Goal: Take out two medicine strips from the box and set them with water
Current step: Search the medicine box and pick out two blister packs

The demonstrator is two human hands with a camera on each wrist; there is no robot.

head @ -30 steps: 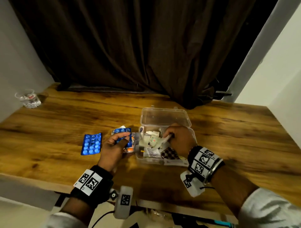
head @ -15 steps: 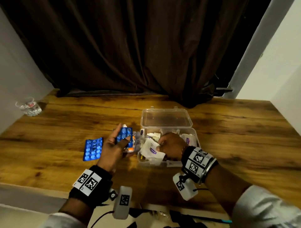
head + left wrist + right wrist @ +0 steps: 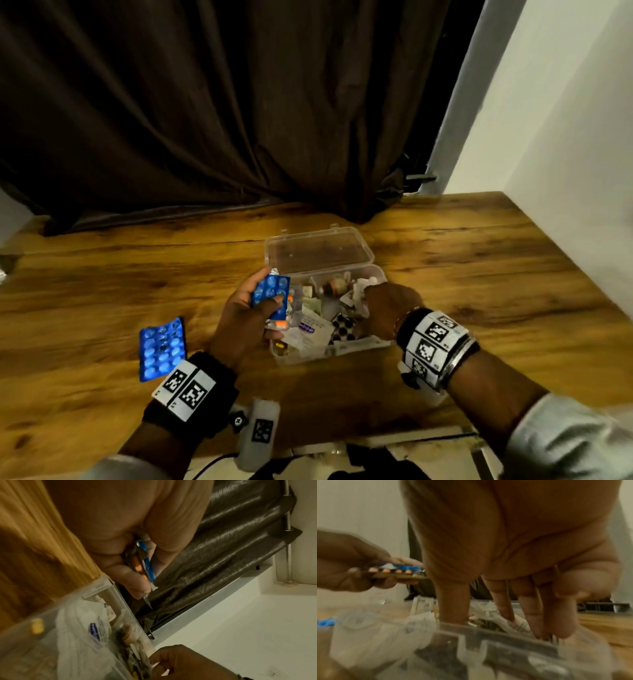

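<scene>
A clear plastic box [image 3: 356,346] stands open on the wooden table, full of packets and strips, with its lid [image 3: 318,250] laid back. My left hand [image 3: 269,291] grips a blue blister strip [image 3: 270,291] stacked on an orange-pill strip [image 3: 279,323] just left of the box. The left wrist view shows both strips [image 3: 145,563] edge-on between thumb and fingers. My right hand [image 3: 370,298] reaches down into the box, and its fingers [image 3: 532,608] stand fairly straight among the paper packets. A second blue strip [image 3: 162,347] lies flat on the table to the left.
A dark brown curtain [image 3: 222,120] hangs behind the table. On the right a white wall [image 3: 565,154] closes the table off. Bare wood [image 3: 102,274] stretches left of the box. The table's near edge [image 3: 394,437] runs just under my wrists.
My right hand has let go of the white paper packet and moved to the right inside the box. The left hand has lifted its strips slightly. The view has shifted.
</scene>
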